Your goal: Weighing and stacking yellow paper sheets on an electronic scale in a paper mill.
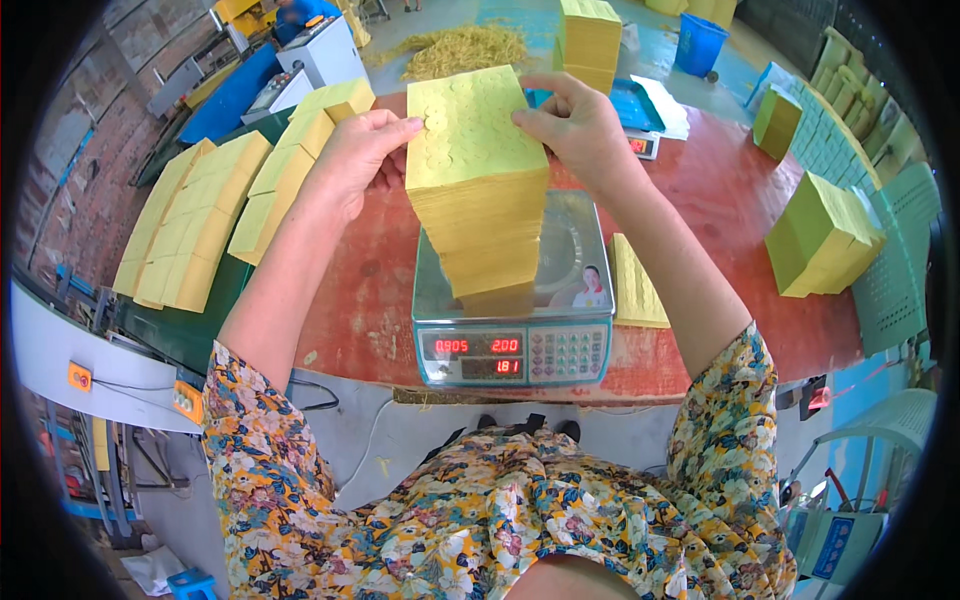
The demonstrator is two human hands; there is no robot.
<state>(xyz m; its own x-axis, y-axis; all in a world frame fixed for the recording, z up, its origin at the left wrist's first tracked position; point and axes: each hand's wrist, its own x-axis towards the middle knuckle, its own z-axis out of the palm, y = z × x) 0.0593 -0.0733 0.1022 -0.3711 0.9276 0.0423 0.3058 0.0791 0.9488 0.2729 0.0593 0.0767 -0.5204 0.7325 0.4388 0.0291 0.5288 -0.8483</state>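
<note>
Left hand (352, 160) pressing against the upper left edge of the tall yellow paper stack (478, 185), fingers together and curled, fingertips resting on the top sheet's rim. Right hand (578, 130) gripping the opposite upper edge, thumb and forefinger pinching the top sheets at the right corner. Stack sitting between both hands, standing upright on the steel platform of the digital scale (515, 310), leaning slightly toward the left. Scale resting on the red table (720, 200), red digits glowing on its front panel. A thin yellow bundle (636, 285) lying just beside the scale on its right. Further yellow stacks (820, 235) standing well apart at the table's right side. Rows of flat yellow sheets (200, 225) lying on the surface left of the left forearm.
</note>
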